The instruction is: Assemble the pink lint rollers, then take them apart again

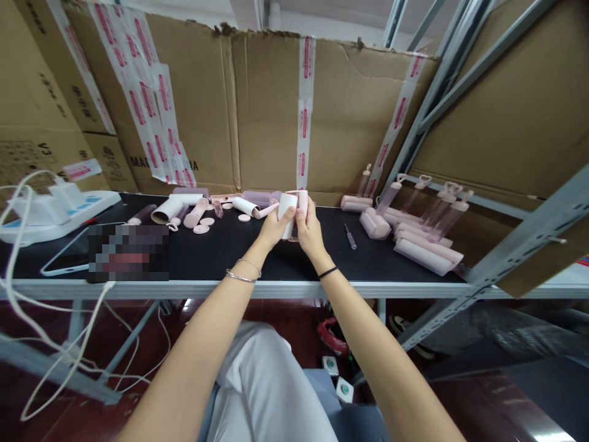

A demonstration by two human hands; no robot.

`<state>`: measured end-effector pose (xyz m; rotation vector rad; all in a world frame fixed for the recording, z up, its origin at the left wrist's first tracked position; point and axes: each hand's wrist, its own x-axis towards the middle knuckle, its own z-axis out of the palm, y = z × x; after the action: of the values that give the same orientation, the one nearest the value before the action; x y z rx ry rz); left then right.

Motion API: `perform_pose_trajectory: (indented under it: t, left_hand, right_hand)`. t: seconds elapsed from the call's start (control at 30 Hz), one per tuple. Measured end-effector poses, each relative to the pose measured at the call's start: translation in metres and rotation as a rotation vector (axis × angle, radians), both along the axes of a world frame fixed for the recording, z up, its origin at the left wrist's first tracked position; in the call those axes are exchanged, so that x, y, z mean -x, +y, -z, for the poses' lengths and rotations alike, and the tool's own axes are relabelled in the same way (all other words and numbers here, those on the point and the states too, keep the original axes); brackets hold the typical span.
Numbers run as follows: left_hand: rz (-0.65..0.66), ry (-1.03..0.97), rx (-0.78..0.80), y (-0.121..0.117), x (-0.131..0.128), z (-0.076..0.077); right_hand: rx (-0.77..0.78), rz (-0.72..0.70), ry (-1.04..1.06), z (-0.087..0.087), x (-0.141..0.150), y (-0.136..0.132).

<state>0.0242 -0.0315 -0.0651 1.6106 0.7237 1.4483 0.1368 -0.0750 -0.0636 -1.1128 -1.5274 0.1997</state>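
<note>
Both hands are together over the black tabletop, at the middle of the head view. My left hand (272, 231) is closed around a white rounded shell (288, 205), thumb on its face. Pressed close beside it, a pale pink tube-like piece (303, 200) is gripped by my right hand (310, 232). Whether the two pieces are joined is not clear, as fingers cover their lower parts. Just left of the hands lie a pink curved part (267, 210) and a white hollow tube (246, 207). A small screwdriver (350, 237) rests to the right.
Pink round discs (201, 229) and loose tubes lie at the left. A phone (67, 248) and a power strip (99, 205) with white cables occupy the far left. Several pink assemblies with clear tubes (435, 215) stand at right, near a metal shelf post (510, 245). Cardboard (267, 116) walls the back.
</note>
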Motion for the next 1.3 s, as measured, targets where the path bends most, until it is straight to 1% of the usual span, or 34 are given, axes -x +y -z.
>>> perform_pose_trajectory:
  t: [0.07,0.13,0.23,0.37,0.47,0.6,0.67,0.73,0.87,1.0,1.07,1.13,1.3]
  left_hand:
    - [-0.079,-0.053,0.057,0.002,0.001,-0.002]
    - [-0.136,-0.123,0.155,0.004,0.003,-0.004]
    - [-0.166,-0.193,0.256,0.007,0.007,-0.007]
    - [-0.236,-0.197,0.294,0.010,0.012,-0.009]
    - [-0.312,-0.174,0.302,0.012,0.013,-0.009]
    - [-0.366,-0.130,0.302,0.015,0.014,-0.006]
    - [-0.387,-0.107,0.306,0.018,0.016,-0.005]
    - [-0.394,-0.121,0.336,0.021,0.018,-0.004]
    - [-0.399,-0.214,0.425,0.024,0.022,-0.005]
    - [-0.384,-0.308,0.478,0.020,0.022,-0.007]
    - [-0.374,-0.306,0.486,0.018,0.023,-0.008]
    - [-0.373,-0.247,0.456,0.017,0.023,-0.008]
    - [-0.351,-0.006,0.291,0.022,0.023,-0.004]
  right_hand:
    - [0.065,0.011,0.004,-0.002,0.006,0.003]
    - [0.161,0.043,-0.022,-0.006,0.013,0.008]
    - [0.249,0.105,-0.074,-0.011,0.024,0.014]
    - [0.272,0.127,-0.050,-0.011,0.033,0.022]
    - [0.310,0.072,0.034,-0.004,0.037,0.025]
    - [0.333,0.023,0.134,0.003,0.040,0.024]
    - [0.321,0.040,0.098,0.003,0.040,0.024]
    - [0.302,0.081,0.002,0.001,0.041,0.024]
    - [0.276,0.141,-0.188,-0.002,0.045,0.027]
    - [0.256,0.145,-0.267,0.000,0.052,0.031]
    - [0.254,0.149,-0.273,0.001,0.054,0.031]
    - [0.267,0.144,-0.249,0.003,0.054,0.029]
    - [0.331,0.125,-0.153,0.011,0.047,0.023]
